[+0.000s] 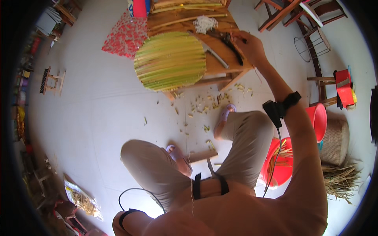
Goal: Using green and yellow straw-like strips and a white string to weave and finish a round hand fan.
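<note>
Over the right edge of a wooden table, my right hand (250, 46) has its fingers curled; whether they grip anything is too small to tell. A thin pink strand (258, 75) hangs below that hand. Close to its fingertips lies a dark tool with a curved black handle (234, 53). To the left of that is a slim grey metal tool (218, 58). A round mat of green-yellow plant stalks (170, 61) rests on the table's near left part and juts past its edge. My left hand is out of view; only the strapped forearm shows at the bottom.
A tangle of white string (205, 24) and long stalks (189, 21) lie on the wooden table (224, 70). Cut stalk bits (203, 107) litter the floor by my feet. Right of my legs stand a red basin (285, 171) holding stalks, a red bucket (320, 122) and a woven basket (335, 143).
</note>
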{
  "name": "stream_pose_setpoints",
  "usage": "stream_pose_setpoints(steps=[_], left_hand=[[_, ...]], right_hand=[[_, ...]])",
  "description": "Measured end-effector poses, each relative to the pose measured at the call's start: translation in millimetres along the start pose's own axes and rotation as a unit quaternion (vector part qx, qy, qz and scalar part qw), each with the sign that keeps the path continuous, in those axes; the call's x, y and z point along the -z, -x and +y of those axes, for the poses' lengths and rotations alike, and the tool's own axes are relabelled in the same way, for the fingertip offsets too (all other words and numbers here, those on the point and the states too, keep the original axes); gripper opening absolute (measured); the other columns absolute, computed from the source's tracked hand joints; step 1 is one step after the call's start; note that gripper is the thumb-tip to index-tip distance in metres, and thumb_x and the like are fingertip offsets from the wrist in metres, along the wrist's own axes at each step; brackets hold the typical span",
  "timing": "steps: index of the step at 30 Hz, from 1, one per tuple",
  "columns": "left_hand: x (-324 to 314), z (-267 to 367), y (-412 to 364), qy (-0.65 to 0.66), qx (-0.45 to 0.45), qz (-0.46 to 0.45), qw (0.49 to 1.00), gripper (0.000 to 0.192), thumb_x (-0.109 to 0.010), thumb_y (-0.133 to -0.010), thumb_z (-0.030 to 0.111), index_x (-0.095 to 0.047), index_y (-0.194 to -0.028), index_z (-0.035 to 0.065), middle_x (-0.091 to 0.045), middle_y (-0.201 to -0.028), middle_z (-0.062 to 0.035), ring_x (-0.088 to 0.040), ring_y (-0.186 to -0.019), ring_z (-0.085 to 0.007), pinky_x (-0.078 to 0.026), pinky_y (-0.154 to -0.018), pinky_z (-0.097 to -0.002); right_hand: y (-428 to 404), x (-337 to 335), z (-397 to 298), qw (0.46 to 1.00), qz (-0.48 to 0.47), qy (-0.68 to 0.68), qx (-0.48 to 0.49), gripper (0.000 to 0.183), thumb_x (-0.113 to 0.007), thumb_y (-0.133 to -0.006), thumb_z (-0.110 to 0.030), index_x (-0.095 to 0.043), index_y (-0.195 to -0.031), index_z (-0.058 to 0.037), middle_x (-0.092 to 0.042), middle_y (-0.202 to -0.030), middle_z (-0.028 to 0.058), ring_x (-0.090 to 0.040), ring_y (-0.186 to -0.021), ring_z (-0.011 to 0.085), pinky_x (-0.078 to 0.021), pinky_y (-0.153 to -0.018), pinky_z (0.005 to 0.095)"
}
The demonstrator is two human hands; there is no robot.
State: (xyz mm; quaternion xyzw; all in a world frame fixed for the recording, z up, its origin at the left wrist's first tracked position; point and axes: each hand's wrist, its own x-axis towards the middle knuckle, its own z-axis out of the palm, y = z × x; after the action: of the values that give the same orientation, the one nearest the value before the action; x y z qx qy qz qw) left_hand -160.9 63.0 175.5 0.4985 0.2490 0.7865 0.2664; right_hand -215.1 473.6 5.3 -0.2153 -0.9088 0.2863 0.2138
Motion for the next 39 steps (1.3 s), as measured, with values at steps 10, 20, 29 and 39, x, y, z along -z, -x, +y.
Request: stream_pose_setpoints(steps=[10, 20, 29, 39], left_hand=[[57, -18, 6, -0.211, 0.269, 0.176, 0.923, 0.007, -0.067, -0.088, 0.003, -0.068, -0.086, -0.0038, -0.065, -0.072, -0.0069, -0.056, -0.06, -0.0116, -0.041, -0.053, -0.0269], [158, -73, 39, -0.133, 0.488, 0.463, 0.728, 0.013, -0.066, -0.089, 0.009, -0.066, -0.101, 0.0042, -0.063, -0.095, -0.0025, -0.053, -0.079, -0.0094, -0.041, -0.066, -0.0229], [209, -104, 50, -0.078, 0.425, 0.52, 0.737, 0.024, -0.068, -0.089, 0.015, -0.058, -0.108, 0.0039, -0.059, -0.12, -0.0098, -0.054, -0.111, -0.0182, -0.047, -0.102, -0.0388], [221, -128, 30, -0.048, 0.38, 0.508, 0.772, 0.008, -0.064, -0.091, 0.006, -0.061, -0.098, 0.0018, -0.063, -0.098, -0.0067, -0.058, -0.09, -0.0158, -0.051, -0.082, -0.0319]], right_hand=[[-70, -24, -1, 0.991, -0.053, 0.103, 0.064, 0.033, -0.063, -0.089, -0.018, -0.064, -0.121, -0.0141, -0.067, -0.094, 0.0207, -0.064, -0.089, 0.0388, -0.0509, -0.079, 0.0466], [-134, -79, -5, 0.962, -0.108, 0.226, 0.112, 0.03, -0.059, -0.093, -0.014, -0.065, -0.122, -0.02, -0.065, -0.092, 0.0173, -0.063, -0.088, 0.0368, -0.0509, -0.078, 0.0475], [-157, 10, -51, 0.947, 0.17, -0.272, -0.001, 0.014, -0.063, -0.093, -0.012, -0.062, -0.101, 0.0001, -0.063, -0.069, 0.0056, -0.066, -0.066, 0.0132, -0.0504, -0.056, 0.0301], [-129, 25, -4, 0.996, 0.039, 0.079, 0.014, 0.044, -0.072, -0.083, -0.037, -0.062, -0.113, -0.006, -0.063, -0.084, 0.0127, -0.062, -0.077, 0.0288, -0.0488, -0.072, 0.0402]])
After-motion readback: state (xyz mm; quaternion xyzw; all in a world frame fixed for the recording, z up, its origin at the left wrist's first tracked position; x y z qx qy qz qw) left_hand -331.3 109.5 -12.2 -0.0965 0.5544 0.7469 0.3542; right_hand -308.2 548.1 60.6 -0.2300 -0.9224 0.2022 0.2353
